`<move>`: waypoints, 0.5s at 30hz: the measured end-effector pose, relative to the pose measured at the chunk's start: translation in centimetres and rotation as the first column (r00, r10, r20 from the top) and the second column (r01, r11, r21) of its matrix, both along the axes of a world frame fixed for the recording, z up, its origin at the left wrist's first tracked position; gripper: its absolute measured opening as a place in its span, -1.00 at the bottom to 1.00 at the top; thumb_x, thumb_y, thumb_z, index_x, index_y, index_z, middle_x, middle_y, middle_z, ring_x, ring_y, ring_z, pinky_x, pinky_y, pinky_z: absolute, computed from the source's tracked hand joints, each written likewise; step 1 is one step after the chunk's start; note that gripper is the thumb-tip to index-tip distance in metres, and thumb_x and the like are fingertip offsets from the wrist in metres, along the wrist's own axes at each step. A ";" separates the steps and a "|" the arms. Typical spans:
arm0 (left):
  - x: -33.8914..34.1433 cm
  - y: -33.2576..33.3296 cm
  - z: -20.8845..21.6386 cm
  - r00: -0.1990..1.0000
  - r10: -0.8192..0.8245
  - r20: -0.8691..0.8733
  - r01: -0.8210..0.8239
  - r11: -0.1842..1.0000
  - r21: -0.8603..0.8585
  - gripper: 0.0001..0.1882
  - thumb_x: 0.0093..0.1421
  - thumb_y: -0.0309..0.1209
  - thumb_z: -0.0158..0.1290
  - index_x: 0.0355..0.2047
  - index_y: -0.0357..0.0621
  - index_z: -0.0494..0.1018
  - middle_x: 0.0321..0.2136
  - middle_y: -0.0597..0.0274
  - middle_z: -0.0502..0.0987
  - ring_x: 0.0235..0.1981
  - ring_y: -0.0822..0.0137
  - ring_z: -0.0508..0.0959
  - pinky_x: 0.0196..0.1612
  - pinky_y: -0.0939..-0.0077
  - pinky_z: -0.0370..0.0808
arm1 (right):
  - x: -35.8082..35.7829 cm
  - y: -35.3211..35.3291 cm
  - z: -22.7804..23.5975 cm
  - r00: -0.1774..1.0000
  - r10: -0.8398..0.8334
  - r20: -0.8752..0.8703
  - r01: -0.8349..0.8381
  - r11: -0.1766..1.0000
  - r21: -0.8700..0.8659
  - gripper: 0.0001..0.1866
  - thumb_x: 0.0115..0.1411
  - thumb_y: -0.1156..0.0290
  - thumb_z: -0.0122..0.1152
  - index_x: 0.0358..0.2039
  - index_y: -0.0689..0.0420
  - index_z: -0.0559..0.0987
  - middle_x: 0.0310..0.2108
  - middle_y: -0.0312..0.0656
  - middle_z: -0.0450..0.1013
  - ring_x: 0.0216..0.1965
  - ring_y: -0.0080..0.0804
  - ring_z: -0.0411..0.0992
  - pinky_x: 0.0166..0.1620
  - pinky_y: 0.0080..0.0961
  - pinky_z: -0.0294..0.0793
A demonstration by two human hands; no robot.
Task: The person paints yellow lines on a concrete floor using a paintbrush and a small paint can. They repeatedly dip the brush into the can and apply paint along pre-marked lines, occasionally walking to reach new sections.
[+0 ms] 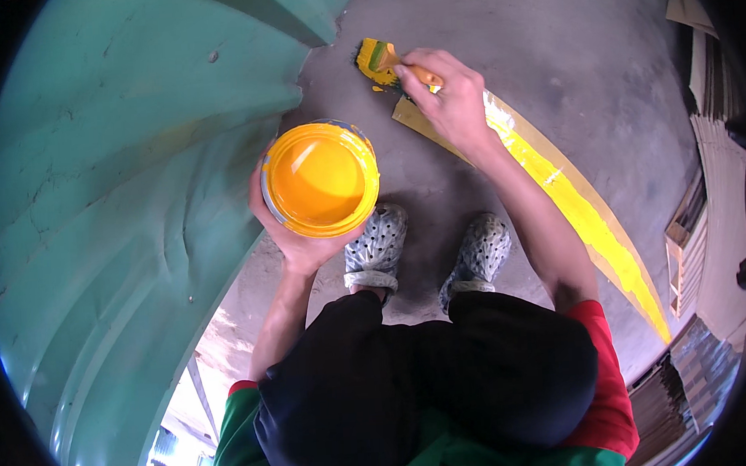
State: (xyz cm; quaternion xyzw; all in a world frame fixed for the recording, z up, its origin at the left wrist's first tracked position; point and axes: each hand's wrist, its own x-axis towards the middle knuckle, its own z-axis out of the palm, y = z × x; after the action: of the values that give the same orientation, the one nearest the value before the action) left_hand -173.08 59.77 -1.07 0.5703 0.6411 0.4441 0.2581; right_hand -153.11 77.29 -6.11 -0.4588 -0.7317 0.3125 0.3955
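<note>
My left hand is wrapped round the lower side of an open can of yellow paint, which I hold up with its mouth facing me. Paint coats the inside and the rim. In my right hand is a paintbrush, gripped by its orange handle, its bristles loaded with yellow. The brush is beyond the far end of a yellow painted stripe on the floor. Tan masking tape borders the stripe. Whether the bristles touch the floor I cannot tell.
A green ribbed metal wall rises close on my left. My feet in grey patterned clogs stand on the grey concrete floor, left of the stripe. Stacked flat sheets and a wooden pallet lie along the right.
</note>
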 end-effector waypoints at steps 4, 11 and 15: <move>0.0 -0.1 0.1 0.999 0.014 0.029 -0.014 1.000 0.022 0.42 -0.28 -0.24 0.58 0.37 -0.19 -0.26 0.33 -0.18 0.06 0.31 -0.02 0.26 0.37 0.00 0.22 | 1.3 -1.0 -0.9 0.994 0.002 0.112 0.006 0.998 -0.068 -0.85 0.18 0.45 0.37 -0.30 0.26 0.66 -0.32 -0.04 0.61 -0.36 -0.19 0.62 -0.24 -0.38 0.59; -0.2 -0.4 0.1 0.999 0.054 0.001 -0.054 0.998 -0.013 0.43 -0.30 -0.24 0.58 0.37 -0.19 -0.25 0.32 -0.17 0.08 0.30 -0.01 0.28 0.36 0.01 0.25 | 7.3 -4.0 2.9 0.941 0.008 0.340 0.049 0.986 -0.157 -0.87 0.18 0.49 0.35 -0.33 0.29 0.65 -0.36 -0.01 0.60 -0.40 -0.15 0.62 -0.29 -0.36 0.60; -0.2 -0.4 0.3 0.998 0.052 0.027 -0.052 0.999 0.001 0.43 -0.30 -0.25 0.58 0.37 -0.20 -0.25 0.31 -0.17 0.09 0.29 -0.01 0.29 0.36 0.02 0.26 | 6.1 -3.3 4.1 0.908 0.086 0.410 -0.007 0.982 -0.189 -0.86 0.16 0.47 0.33 -0.35 0.31 0.63 -0.38 0.03 0.58 -0.40 -0.04 0.61 -0.30 -0.28 0.60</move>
State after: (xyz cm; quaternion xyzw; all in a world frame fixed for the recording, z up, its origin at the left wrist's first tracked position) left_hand -173.27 59.42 -0.77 0.5478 0.6518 0.4585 0.2547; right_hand -146.98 73.96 -1.97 -0.5316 -0.7780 0.2830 0.1789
